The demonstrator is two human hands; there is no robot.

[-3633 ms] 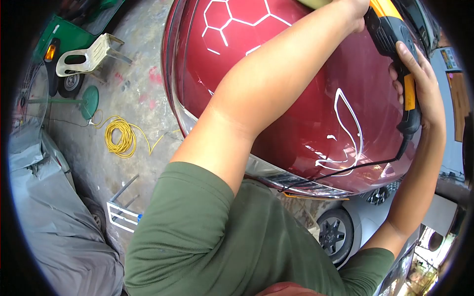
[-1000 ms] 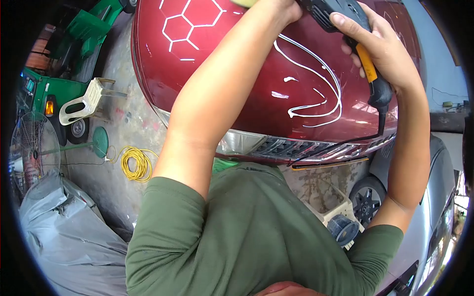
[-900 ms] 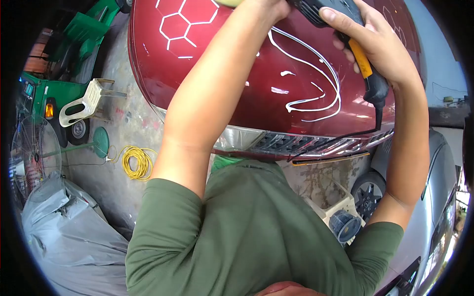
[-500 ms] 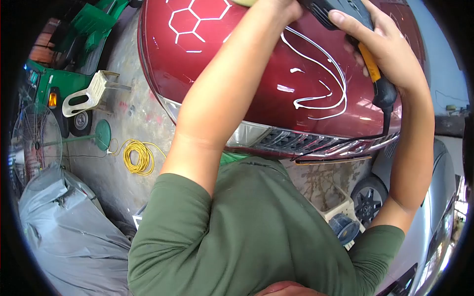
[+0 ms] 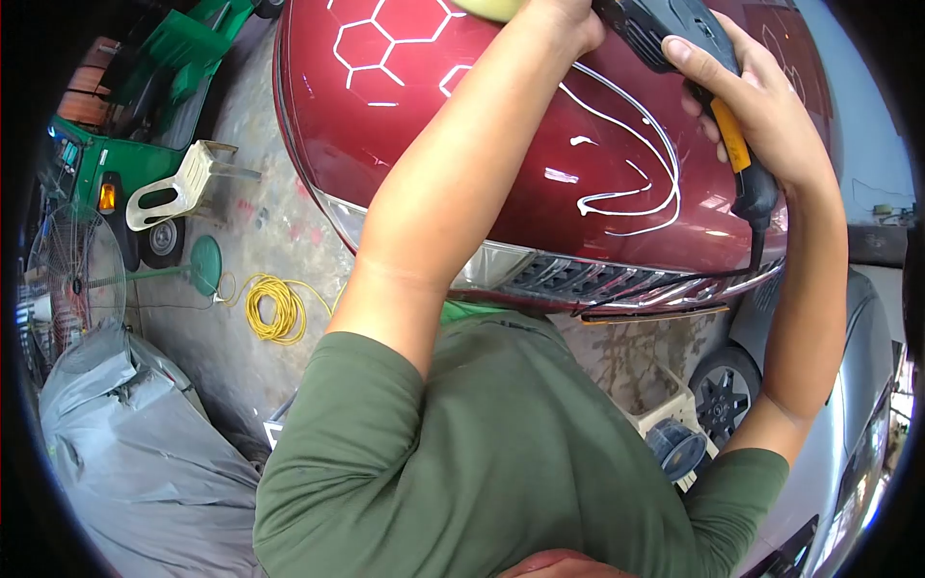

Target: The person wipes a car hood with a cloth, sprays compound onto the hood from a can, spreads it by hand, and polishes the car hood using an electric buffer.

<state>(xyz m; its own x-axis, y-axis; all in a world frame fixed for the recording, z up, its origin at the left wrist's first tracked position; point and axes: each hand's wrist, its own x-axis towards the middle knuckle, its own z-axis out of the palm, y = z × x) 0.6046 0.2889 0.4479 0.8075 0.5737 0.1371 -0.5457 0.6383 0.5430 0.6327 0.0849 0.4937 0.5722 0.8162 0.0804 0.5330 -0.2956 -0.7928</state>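
Observation:
A black power polisher (image 5: 689, 29) with a yellow grip section is over the glossy red car hood (image 5: 434, 159) at the top of the head view. My right hand (image 5: 747, 96) is closed around its rear handle, thumb lying along the body. My left hand (image 5: 576, 21) is at the polisher's front end; its fingers are cut off by the upper frame edge. Part of a yellow-green round pad (image 5: 489, 8) shows left of my left wrist. A black power cord (image 5: 756, 241) hangs from the handle and runs along the grille. White hexagonal and curved lines show on the hood.
On the floor at left lie a coiled yellow cord (image 5: 276, 308) and a white plastic chair (image 5: 178, 188). Beyond are a standing fan (image 5: 77, 284), a green vehicle (image 5: 106, 173) and a grey cover (image 5: 135, 433). A silver car (image 5: 858, 385) and a beige stool (image 5: 665, 409) are at right.
The polisher and both hands have shifted slightly right and down in view. The whole scene has also shifted a little with the camera. My right hand keeps its grip.

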